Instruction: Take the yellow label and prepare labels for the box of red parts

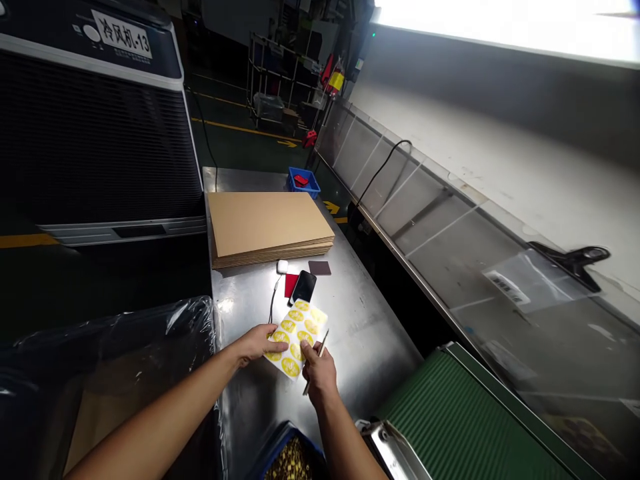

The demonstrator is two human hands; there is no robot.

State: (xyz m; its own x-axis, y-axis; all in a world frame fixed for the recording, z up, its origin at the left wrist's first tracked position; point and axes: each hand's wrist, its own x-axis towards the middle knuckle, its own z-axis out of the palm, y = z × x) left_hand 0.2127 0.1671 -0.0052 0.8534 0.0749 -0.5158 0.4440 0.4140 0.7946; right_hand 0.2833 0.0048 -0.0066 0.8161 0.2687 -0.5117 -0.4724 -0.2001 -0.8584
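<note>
A white sticker sheet with several yellow oval labels is held over the metal table. My left hand pinches its left edge, thumb on top. My right hand grips the lower right edge with the thumb, and a thin pen-like stick also runs through its fingers. Just beyond the sheet lie a black smartphone and a red card, partly under the phone. Beside them are a small white case with a dark strap and a dark flat rectangle.
Flat cardboard sheets are stacked on the metal table. Behind sits a blue basket with red items. A blue bin of small brass-coloured parts is at the near edge. A green conveyor belt lies right, a plastic-lined box left.
</note>
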